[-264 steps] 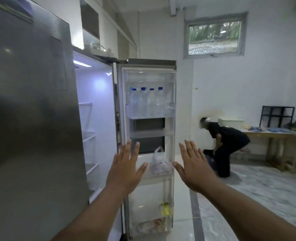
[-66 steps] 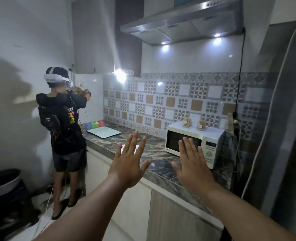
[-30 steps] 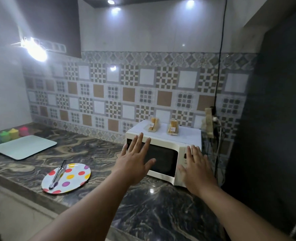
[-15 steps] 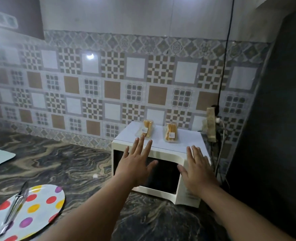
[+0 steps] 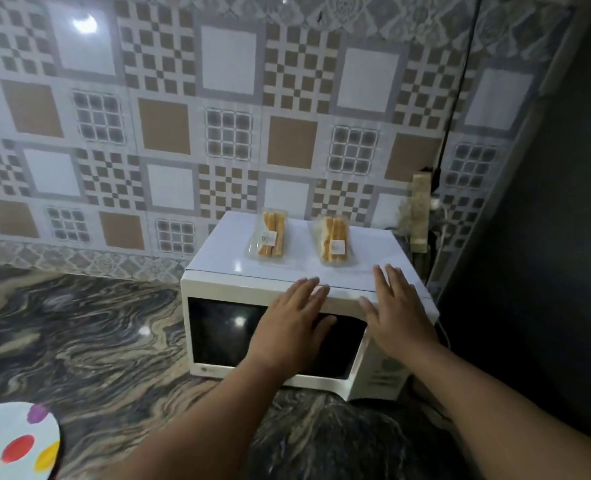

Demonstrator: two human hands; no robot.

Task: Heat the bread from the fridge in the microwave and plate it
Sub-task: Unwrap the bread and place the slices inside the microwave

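The microwave [image 5: 287,327] stands at the right end of the dark marbled worktop [image 5: 89,327], its back close to the patterned tile wall [image 5: 162,126] and its right side just beside a dark panel [image 5: 543,237] that closes off that end. A tan socket strip [image 5: 420,209] and a black cable [image 5: 455,91] hang in the narrow gap at the microwave's rear right corner. To the left of the microwave the worktop runs bare as far as the polka-dot plate [image 5: 13,441], which is cut by the lower left corner of the view, well apart from the microwave. The microwave door is closed.

Two clear packs of bread sit on the microwave's top, toward its back edge: the left pack [image 5: 270,237] and the right pack [image 5: 334,240], apart from each other.

Both hands are held out flat with fingers straight and slightly spread, holding nothing. The left hand [image 5: 290,323] is in front of the upper part of the door glass, its fingertips at the top front edge. The right hand [image 5: 396,310] is over the top right front corner; whether either one touches the microwave cannot be told.

Compared with half a second ago, the microwave fills more of the view, the plate has slid almost out of sight along with the tongs on it, and both hands reach higher, now near the bread.
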